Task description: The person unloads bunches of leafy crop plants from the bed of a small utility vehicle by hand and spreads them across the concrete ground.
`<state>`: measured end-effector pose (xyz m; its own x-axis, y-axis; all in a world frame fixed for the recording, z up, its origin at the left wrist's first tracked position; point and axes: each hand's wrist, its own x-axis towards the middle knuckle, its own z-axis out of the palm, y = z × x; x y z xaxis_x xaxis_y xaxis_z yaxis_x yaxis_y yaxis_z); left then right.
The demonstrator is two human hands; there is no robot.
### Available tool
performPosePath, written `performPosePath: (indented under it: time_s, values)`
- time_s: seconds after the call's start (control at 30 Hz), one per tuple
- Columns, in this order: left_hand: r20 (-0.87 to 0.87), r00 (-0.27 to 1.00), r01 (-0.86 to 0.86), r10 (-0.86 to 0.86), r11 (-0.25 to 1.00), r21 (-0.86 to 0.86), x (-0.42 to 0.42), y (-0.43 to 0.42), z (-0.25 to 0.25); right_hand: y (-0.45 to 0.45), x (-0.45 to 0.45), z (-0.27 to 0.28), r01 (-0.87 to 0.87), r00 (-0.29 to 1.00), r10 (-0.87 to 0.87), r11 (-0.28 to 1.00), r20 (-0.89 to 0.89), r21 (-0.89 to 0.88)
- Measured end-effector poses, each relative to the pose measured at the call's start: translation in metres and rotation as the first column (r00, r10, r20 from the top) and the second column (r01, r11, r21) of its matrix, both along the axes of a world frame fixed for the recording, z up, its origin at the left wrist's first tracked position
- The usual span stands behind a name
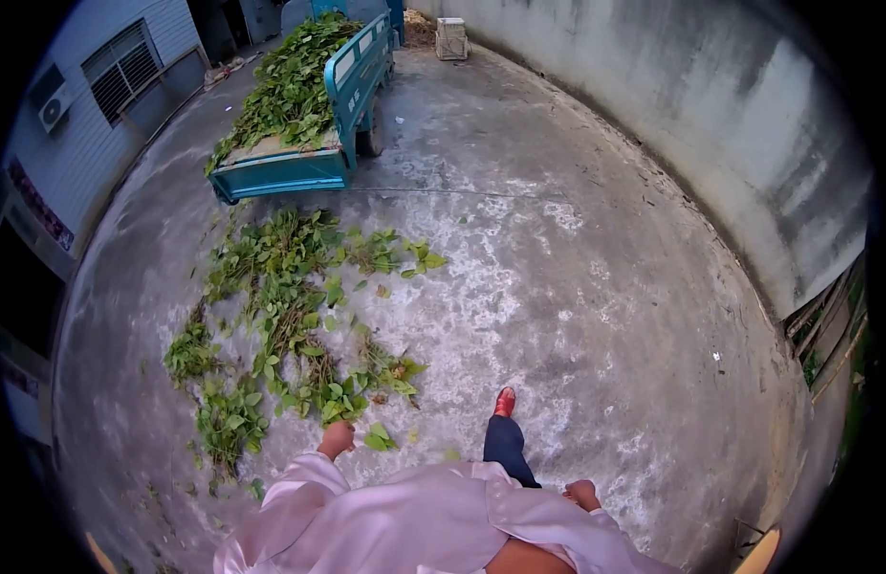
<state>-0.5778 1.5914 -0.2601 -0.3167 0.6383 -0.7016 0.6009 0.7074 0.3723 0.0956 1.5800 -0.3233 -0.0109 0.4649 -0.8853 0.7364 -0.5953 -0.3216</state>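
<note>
My left hand [337,439] hangs at the lower middle, fingers curled, just below the leafy green plants [290,316] spread over the concrete ground. Whether it holds anything is too small to tell. Down by my right side is my right hand [583,495], its fingers also curled, over bare concrete. One red shoe [504,402] shows in front of me, below a dark trouser leg. A loose green leaf cluster [379,438] lies right of my left hand.
A blue cart [280,179] with its tailgate lowered bears a heap of green plants [295,81]. Behind it stands a pale crate [451,40]. A concrete wall [653,96] runs along the right, with sticks [830,320] at its end. A building [127,57] borders the left.
</note>
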Motion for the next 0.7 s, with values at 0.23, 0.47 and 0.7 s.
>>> performPosePath:
  time_s: [0.23, 0.47, 0.7]
  values:
    - [-0.201, 0.979, -0.061, 0.032, 0.988, -0.141, 0.03, 0.115, 0.049, 0.278, 0.029, 0.007, -0.348, 0.935, 0.337, 0.932, 0.11, 0.101]
    - [0.124, 0.861, -0.505, 0.493, 0.858, 0.096, 0.045, 0.309, 0.045, 0.619, -0.041, -0.008, 0.027, 0.996, -0.021, 0.998, -0.081, 0.064]
    - [-0.229, 0.842, -0.356, 0.489, 0.821, 0.447, -0.064, 0.522, -0.007, 0.848, -0.205, 0.016, 0.083, 0.975, -0.029, 0.967, -0.221, 0.243]
